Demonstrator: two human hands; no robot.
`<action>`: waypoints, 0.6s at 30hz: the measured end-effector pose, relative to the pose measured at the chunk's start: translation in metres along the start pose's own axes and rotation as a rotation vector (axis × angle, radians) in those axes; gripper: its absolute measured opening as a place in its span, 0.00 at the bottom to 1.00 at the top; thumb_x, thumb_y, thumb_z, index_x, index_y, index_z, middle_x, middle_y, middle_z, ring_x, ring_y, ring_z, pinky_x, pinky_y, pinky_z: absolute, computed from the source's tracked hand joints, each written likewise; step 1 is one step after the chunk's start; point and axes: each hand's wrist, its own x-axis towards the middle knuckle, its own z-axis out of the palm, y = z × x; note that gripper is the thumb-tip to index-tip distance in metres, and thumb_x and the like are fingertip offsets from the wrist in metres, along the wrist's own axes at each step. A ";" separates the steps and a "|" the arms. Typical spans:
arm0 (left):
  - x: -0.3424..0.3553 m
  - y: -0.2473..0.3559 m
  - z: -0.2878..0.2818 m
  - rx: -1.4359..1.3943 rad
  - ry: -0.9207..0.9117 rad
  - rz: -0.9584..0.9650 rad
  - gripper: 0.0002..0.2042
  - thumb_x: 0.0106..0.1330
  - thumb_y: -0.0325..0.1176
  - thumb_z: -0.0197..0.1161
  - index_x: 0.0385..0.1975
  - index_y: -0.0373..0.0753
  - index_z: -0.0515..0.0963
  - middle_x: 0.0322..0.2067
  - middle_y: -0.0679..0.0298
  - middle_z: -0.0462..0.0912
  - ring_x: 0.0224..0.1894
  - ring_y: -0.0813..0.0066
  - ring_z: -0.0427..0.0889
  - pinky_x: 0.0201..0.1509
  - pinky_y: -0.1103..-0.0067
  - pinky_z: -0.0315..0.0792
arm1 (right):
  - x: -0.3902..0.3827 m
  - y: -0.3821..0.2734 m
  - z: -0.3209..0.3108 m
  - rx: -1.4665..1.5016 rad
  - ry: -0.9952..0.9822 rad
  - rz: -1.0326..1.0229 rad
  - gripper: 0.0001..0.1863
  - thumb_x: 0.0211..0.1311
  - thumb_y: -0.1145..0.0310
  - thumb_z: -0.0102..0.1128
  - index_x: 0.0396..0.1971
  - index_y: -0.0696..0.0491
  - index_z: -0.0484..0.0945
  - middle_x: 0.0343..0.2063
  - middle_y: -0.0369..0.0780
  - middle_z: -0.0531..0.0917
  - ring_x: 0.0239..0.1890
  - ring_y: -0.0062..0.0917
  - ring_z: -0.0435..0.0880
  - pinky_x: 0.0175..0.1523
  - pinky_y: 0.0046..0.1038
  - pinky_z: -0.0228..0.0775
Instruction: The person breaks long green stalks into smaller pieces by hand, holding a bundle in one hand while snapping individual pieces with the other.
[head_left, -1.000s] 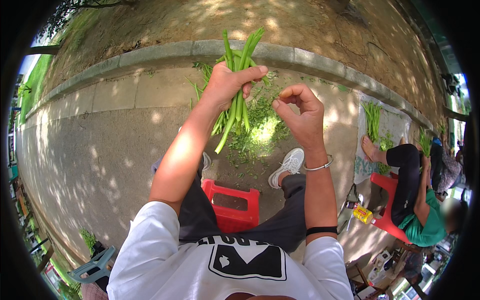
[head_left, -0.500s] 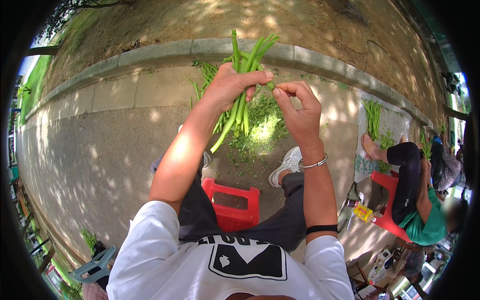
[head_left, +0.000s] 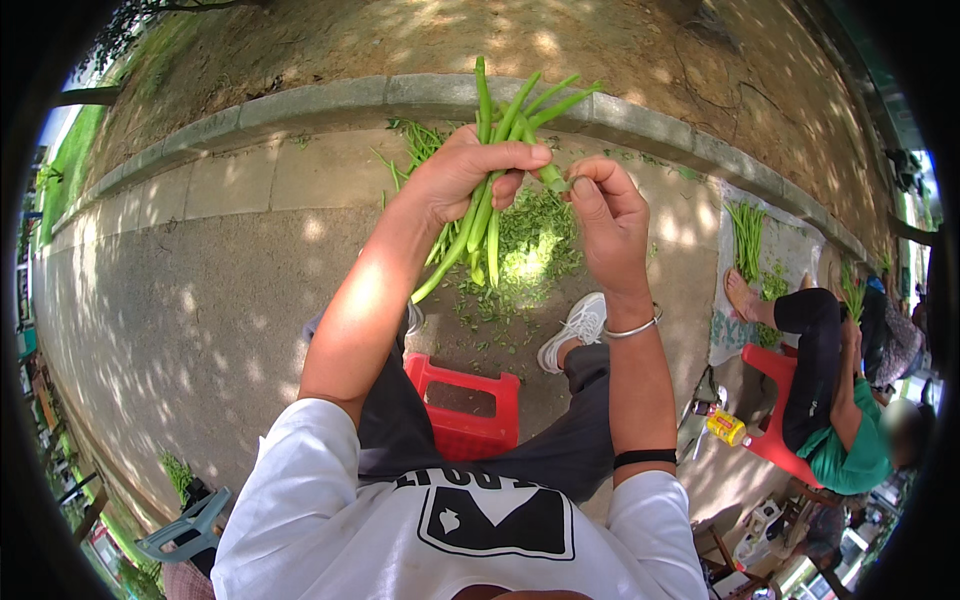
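Note:
My left hand (head_left: 462,178) is closed around a bunch of long green vegetable stalks (head_left: 484,240), which stick out above and below the fist. One thicker stalk (head_left: 548,176) lies under the thumb, its cut end pointing toward my right hand (head_left: 614,222). Thumb and forefinger of that right hand are pinched together just beside the cut end. A thin pale strip shows between them and the stalk, too small to make out fully. Below the hands, a heap of picked green leaves (head_left: 528,255) covers the ground. More thin green stems (head_left: 418,140) lie behind my left wrist.
A red plastic stool (head_left: 462,432) is beneath me, and a stone kerb (head_left: 340,103) runs across the far side. At right a person in green (head_left: 850,455) sits on another red stool (head_left: 778,440) by a sheet (head_left: 728,320) with greens and a yellow-labelled bottle (head_left: 728,428).
My right hand has shifted slightly right, its fingertips coming off the stalk's end with a thin strip between. The thicker stalk has tilted, and the upper ends of the bunch have fanned rightward.

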 end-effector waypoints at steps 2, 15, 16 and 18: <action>0.005 -0.003 -0.011 -0.027 0.014 -0.014 0.08 0.52 0.29 0.67 0.27 0.34 0.75 0.17 0.66 0.74 0.13 0.85 0.68 0.13 0.87 0.59 | 0.003 -0.002 0.002 0.123 0.054 -0.104 0.04 0.61 0.72 0.55 0.33 0.57 0.73 0.28 0.30 0.74 0.32 0.13 0.72 0.39 0.15 0.65; 0.003 0.003 -0.003 0.105 0.090 0.039 0.11 0.49 0.28 0.67 0.31 0.32 0.76 0.21 0.65 0.76 0.13 0.85 0.68 0.14 0.86 0.61 | 0.005 -0.001 -0.005 -0.357 0.087 -0.107 0.06 0.55 0.77 0.59 0.34 0.58 0.77 0.29 0.34 0.79 0.30 0.15 0.76 0.37 0.18 0.69; 0.003 0.002 -0.003 0.113 0.090 0.043 0.11 0.49 0.27 0.67 0.31 0.32 0.76 0.20 0.65 0.76 0.13 0.85 0.68 0.14 0.86 0.61 | 0.005 -0.002 -0.004 -0.439 0.055 -0.171 0.06 0.55 0.77 0.59 0.34 0.58 0.77 0.28 0.35 0.79 0.29 0.16 0.76 0.36 0.19 0.69; 0.003 0.002 -0.001 0.137 0.095 0.045 0.11 0.49 0.27 0.67 0.31 0.32 0.76 0.19 0.66 0.75 0.13 0.85 0.68 0.14 0.85 0.61 | 0.007 -0.004 -0.004 -0.602 -0.009 -0.299 0.05 0.54 0.77 0.60 0.32 0.58 0.77 0.27 0.36 0.78 0.28 0.18 0.76 0.35 0.19 0.69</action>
